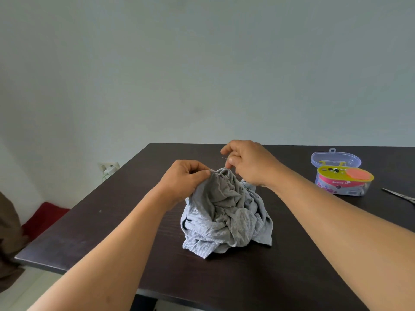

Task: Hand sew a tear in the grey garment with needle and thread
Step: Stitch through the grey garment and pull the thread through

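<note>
A stitch is judged to be in hand. The raised fold of the grey garment (226, 212) is pinched by the left hand (186, 178); just beside it, the needle (225, 158) is pinched in the right hand (247, 162). Next, the dark thread (225, 176) would need drawing taut.

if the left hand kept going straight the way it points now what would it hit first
The left hand points right and slightly away, pinching the grey garment. Straight on, it would probably meet the right hand first, though depth is unclear.

Both bare forearms reach forward. The left hand (187, 176) pinches with thumb and forefinger, knuckles up. The right hand (248, 161) hovers slightly higher, fingertips curled together.
</note>
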Motion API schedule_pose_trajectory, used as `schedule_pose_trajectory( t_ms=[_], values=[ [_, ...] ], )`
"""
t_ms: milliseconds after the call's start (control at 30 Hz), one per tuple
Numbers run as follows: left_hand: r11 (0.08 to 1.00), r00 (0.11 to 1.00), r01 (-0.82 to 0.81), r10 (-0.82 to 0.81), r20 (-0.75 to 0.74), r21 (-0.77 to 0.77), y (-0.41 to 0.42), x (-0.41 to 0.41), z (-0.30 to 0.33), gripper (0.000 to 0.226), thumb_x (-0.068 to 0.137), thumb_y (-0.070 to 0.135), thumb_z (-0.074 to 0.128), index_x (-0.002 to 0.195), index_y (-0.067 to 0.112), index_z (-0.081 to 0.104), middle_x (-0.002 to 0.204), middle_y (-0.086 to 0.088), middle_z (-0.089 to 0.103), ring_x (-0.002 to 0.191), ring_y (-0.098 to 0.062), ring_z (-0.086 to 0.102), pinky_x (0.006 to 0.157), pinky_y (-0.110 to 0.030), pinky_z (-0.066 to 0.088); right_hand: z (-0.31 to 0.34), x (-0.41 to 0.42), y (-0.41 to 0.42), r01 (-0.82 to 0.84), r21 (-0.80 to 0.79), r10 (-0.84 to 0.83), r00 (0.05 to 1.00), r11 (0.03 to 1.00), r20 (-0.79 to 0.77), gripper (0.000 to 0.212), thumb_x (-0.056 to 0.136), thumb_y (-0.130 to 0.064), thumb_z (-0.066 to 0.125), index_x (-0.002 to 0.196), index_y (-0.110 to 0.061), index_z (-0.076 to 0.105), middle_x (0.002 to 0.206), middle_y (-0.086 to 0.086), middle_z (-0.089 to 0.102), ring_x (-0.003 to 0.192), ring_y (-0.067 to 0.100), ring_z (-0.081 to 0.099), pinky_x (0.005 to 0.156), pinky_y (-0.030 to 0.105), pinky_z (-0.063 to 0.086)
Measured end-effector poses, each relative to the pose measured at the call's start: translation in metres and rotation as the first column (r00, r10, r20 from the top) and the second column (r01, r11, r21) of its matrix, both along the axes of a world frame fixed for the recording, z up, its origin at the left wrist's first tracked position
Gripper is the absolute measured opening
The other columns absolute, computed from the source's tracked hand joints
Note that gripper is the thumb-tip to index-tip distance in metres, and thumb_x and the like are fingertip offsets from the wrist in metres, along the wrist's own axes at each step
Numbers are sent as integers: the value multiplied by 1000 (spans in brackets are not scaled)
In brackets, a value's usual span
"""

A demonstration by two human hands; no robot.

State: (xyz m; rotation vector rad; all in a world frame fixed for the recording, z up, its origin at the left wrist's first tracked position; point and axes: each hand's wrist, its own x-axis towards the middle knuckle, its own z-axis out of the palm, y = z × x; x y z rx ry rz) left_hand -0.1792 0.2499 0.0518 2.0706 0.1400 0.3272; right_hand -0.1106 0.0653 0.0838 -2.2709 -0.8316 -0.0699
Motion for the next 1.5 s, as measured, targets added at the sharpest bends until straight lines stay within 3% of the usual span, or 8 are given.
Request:
schedule_pose_trajectory(
  t_ms=[100,233,333,467,567,700,1167,1500],
  values=[
    [998,998,-54,54,20,9,0,0,0,10,89,21,71,82,23,77,82,5,77,84,-17,72,83,-39,60,0,-5,3,-17,102,18,1000,995,0,19,98,-10,50,100,-20,66,86,-6,72,67,7,66,68,25,53],
    [996,995,-93,93,35,5,2,0,0,4,86,23,75,82,23,77,84,-2,77,87,-27,73,82,-46,60,0,-14,6,-49,71,51,998,996,-31,10,101,-19,49,97,-22,57,81,-3,71,43,2,57,47,22,46],
    [994,993,-106,105,56,18,3,-1,2,6,85,24,76,80,23,76,82,-5,76,78,-22,70,80,-49,59,1,-22,8,-43,57,47,997,997,-67,13,100,-15,48,95,-23,58,83,-3,71,51,9,65,49,23,49],
    [994,993,-105,103,48,27,1,-1,4,7,86,23,73,81,23,77,83,-3,76,87,-30,72,82,-48,59,-5,-33,11,-48,7,48,994,999,-101,15,96,-16,54,85,-21,62,74,-1,74,50,13,69,57,34,59],
    [996,995,-94,94,40,8,2,-2,4,8,87,20,72,81,20,77,81,-1,76,77,-21,69,81,-43,58,-9,-34,10,0,-27,-3,994,1000,-107,15,95,-17,55,82,-20,63,74,0,74,47,13,67,55,37,58],
    [994,993,-109,110,45,-20,5,-4,3,4,83,19,76,79,19,76,79,-5,75,71,-14,66,77,-41,59,-10,-35,12,34,-45,-38,996,998,-81,14,94,-20,56,82,-19,63,73,-2,74,45,15,67,38,19,44],
    [997,996,-73,74,51,-18,4,-8,2,6,86,17,75,80,14,74,76,-8,72,67,-15,59,67,-33,50,-16,-28,27,83,-33,-83,996,996,-13,17,91,-20,56,76,-22,64,73,0,71,53,18,63,64,41,60],
    [1000,999,-25,24,39,18,3,-12,3,6,87,18,74,82,14,76,82,-13,74,69,-16,60,69,-33,52,-23,-30,38,127,41,-127,992,991,-21,19,90,-19,57,73,-27,59,84,4,70,73,30,67,70,41,59]
  ],
)
